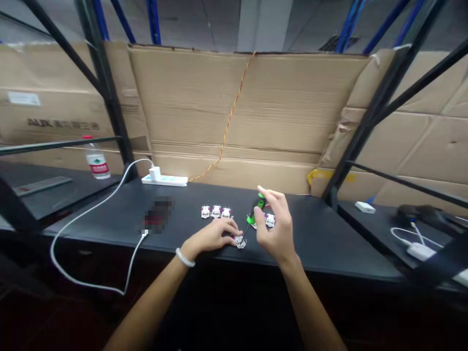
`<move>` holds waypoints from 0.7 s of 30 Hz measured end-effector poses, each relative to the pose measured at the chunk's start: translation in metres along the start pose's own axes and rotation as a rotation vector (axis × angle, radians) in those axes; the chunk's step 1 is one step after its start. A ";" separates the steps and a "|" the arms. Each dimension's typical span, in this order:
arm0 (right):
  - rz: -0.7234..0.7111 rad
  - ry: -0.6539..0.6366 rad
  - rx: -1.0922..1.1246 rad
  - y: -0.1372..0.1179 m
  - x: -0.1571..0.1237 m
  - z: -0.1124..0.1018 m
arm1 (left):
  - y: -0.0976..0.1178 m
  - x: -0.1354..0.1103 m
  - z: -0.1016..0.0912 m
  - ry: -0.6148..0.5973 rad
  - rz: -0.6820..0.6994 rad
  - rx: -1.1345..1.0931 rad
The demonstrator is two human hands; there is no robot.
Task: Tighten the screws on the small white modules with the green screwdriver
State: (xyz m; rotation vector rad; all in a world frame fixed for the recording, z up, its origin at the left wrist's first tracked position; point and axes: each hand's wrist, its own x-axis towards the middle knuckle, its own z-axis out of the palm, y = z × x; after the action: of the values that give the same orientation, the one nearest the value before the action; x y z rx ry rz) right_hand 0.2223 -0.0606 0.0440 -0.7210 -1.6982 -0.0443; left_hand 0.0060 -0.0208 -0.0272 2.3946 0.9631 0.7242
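My right hand [276, 224] grips a green and black screwdriver [251, 219], tilted so that its thin shaft points down and left. The shaft's tip meets a small white part with purple bits [240, 242] near the front of the dark table. My left hand [215, 235] holds that part against the tabletop with closed fingers; a beaded bracelet circles the wrist. Behind my left hand stand similar small white and purple parts [216, 211] in a row. Another such part [270, 220] lies partly hidden behind my right hand.
A white power strip [165, 181] with a plugged-in charger [154, 172] lies at the back left. Its white cable [73, 222] loops over the front edge to a blurred dark device [158, 214]. Cardboard [234, 107] walls the back; black posts [365, 122] flank the table [329, 243].
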 end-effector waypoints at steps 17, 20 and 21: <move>-0.015 -0.013 -0.001 -0.002 0.002 -0.002 | -0.003 0.000 0.002 0.001 0.009 -0.007; 0.014 0.045 -0.048 -0.002 0.001 0.001 | -0.003 0.000 0.002 0.000 0.007 -0.009; 0.021 0.053 -0.051 -0.002 0.000 0.001 | -0.003 0.000 0.001 0.001 0.005 -0.008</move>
State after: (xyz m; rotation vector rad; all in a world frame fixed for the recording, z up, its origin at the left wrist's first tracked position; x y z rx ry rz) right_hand 0.2207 -0.0613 0.0446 -0.7689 -1.6437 -0.0915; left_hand 0.0054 -0.0196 -0.0300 2.3904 0.9537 0.7301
